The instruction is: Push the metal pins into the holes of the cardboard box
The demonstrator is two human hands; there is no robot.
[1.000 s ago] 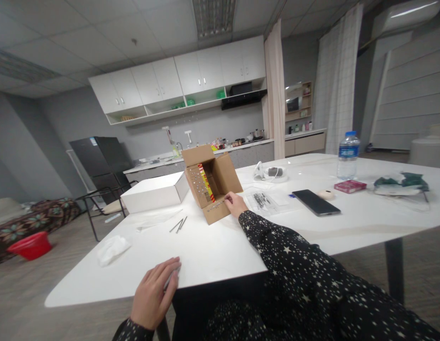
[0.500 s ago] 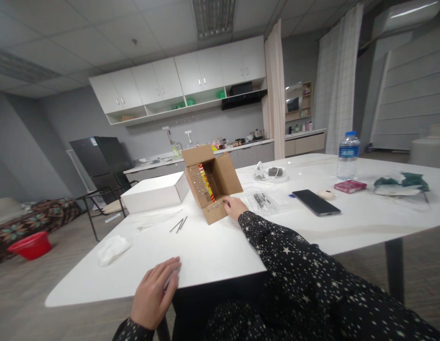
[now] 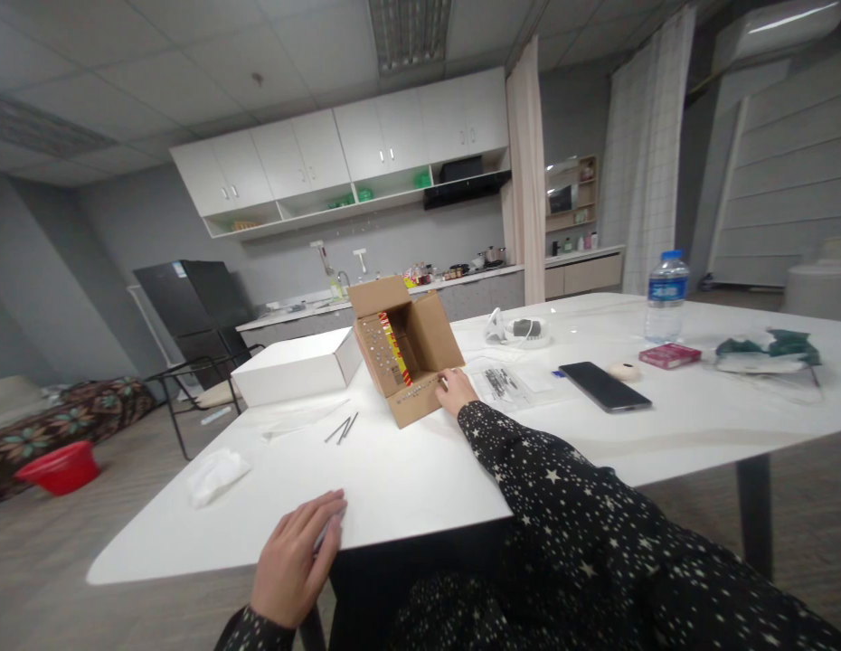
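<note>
An opened cardboard box (image 3: 424, 339) stands tilted on the table, its flaps spread. Yellow and red tape runs down one side flap, and small pale round bits dot that flap and the front one. My right hand (image 3: 456, 391) is at the right part of the front flap, thumb and fingers brought together; whatever is between the fingertips is too small to make out. My left hand (image 3: 297, 553) rests on the table's near edge, fingers stretched side by side, with the area beneath them partly hidden. Several nails or thin metal rods (image 3: 343, 429) lie left of the box.
A white box (image 3: 295, 366) stands behind the rods on the white table (image 3: 407, 488). Crumpled white tissue (image 3: 217, 476) lies at left. To the right are a plastic bag (image 3: 505, 384), phone (image 3: 603, 386), pink box (image 3: 670, 355), water bottle (image 3: 666, 298) and green packets (image 3: 766, 348).
My right hand has shifted slightly right along the front flap, and its fingers are more raised and pinched. My left hand and the box have stayed put.
</note>
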